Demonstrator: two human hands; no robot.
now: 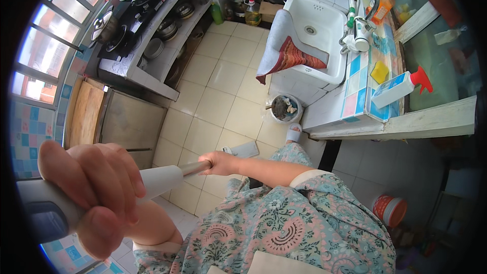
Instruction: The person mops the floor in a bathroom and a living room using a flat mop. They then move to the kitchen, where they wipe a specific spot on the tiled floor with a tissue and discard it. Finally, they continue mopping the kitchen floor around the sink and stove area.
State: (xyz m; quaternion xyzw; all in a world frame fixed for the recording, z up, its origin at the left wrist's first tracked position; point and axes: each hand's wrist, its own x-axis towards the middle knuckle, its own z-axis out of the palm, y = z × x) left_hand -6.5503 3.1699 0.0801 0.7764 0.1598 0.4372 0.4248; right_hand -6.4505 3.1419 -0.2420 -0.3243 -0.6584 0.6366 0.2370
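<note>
A long-handled flat mop slants across the view, with a thick white grip (161,178) and a thinner metal pole (196,168). My left hand (104,187) is large in front at the left, its fingers wrapped round the thick upper part of the handle. Farther down, my right hand (219,163) is closed round the metal pole. Just beyond it, a pale flat mop head (244,149) rests on the tiled floor (213,106), partly hidden by my right hand and arm.
Ahead right, a grey and red mat (291,56) hangs over the white sink (324,25). A lined waste bin (285,109) stands below, near my slippered foot (294,133). A spray bottle (395,89) lies on the right ledge. Stove counter (129,63) and cabinet (129,124) border the left.
</note>
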